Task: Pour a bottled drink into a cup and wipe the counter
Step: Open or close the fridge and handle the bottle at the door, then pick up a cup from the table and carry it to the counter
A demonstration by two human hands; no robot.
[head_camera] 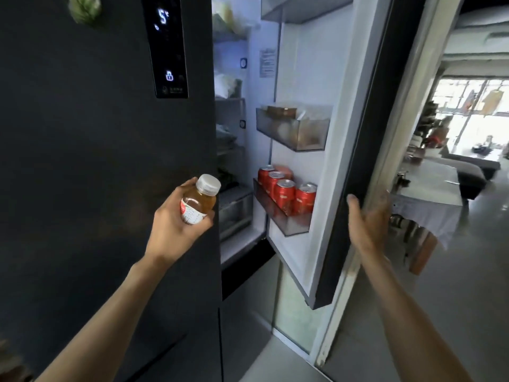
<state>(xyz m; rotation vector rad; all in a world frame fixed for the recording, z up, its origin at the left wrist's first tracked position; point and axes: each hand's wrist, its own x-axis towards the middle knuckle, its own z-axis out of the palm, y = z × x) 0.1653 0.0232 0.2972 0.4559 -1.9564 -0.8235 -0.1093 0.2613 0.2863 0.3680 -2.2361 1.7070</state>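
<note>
Both forearms reach toward the fridge door (pixel 355 128), which stands open. My left hand (pixel 176 224) wraps its fingers (pixel 185 186) around the capped bottle (pixel 199 201), left of that door. My right hand (pixel 367 219) grips the door's edge, below-right of the red cans (pixel 286 193) in its lower shelf.

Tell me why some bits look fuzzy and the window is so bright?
Head view: the green thing on the closed fridge door is smeared by motion blur; the window in the far room is washed out white by daylight; the wide lens bends the open door near the picture's edge; the bottle in the left hand and the red cans look fairly sharp.
</note>
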